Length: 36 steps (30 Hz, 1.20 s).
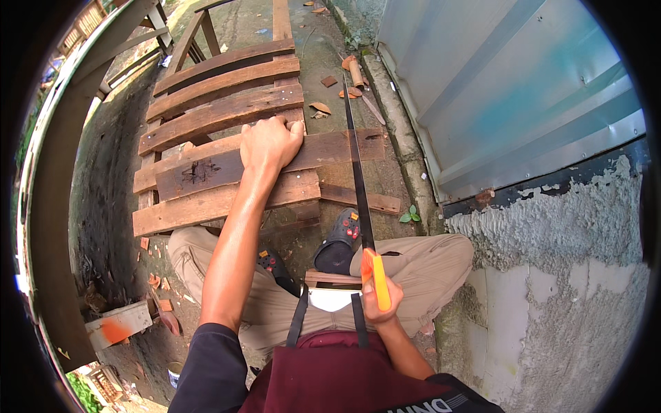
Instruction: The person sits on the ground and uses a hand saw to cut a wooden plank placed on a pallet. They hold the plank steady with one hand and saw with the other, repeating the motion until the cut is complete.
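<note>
A loose dark-stained wooden plank lies crosswise on a slatted wooden pallet, its right end jutting past the pallet's side. My left hand is closed over the plank's far edge and bears down on it; the fingertips are hidden. In my right hand is the orange and yellow handle of a handsaw. The saw's long dark blade points away from me and crosses the overhanging part of the plank. Whether its teeth touch the wood, I cannot tell.
A corrugated metal sheet and a rough plastered wall stand close on the right. Beneath the overhang lies another board. At left are a dark wooden beam and an orange-marked wood offcut. My shod foot is near the pallet.
</note>
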Each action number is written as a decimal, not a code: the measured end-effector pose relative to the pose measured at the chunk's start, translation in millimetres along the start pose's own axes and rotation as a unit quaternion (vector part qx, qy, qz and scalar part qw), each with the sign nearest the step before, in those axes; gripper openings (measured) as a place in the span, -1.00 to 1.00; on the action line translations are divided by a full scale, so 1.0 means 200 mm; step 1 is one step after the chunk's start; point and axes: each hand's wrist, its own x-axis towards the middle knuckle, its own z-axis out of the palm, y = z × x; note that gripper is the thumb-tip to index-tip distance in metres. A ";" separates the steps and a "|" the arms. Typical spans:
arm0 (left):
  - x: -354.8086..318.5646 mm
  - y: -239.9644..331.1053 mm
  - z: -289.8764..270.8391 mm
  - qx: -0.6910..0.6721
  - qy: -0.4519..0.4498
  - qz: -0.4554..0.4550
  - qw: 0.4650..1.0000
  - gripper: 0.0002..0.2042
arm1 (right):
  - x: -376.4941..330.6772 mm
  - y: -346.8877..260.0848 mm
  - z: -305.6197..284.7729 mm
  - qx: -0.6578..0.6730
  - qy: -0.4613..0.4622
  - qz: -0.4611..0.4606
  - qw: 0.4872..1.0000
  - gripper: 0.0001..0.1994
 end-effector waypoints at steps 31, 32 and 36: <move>-0.19 -0.16 0.07 -0.028 0.160 0.290 0.943 -0.22 | -0.15 -0.04 -0.11 -0.066 -0.005 -0.043 0.997 -0.70; -0.20 -0.14 0.06 -0.027 0.128 0.275 0.953 -0.22 | -0.06 -0.05 -0.08 -0.070 0.003 -0.015 0.997 -0.74; -0.17 -0.14 0.07 -0.005 0.152 0.274 0.950 -0.23 | 0.36 -0.09 0.16 0.020 0.050 -0.002 0.999 -0.84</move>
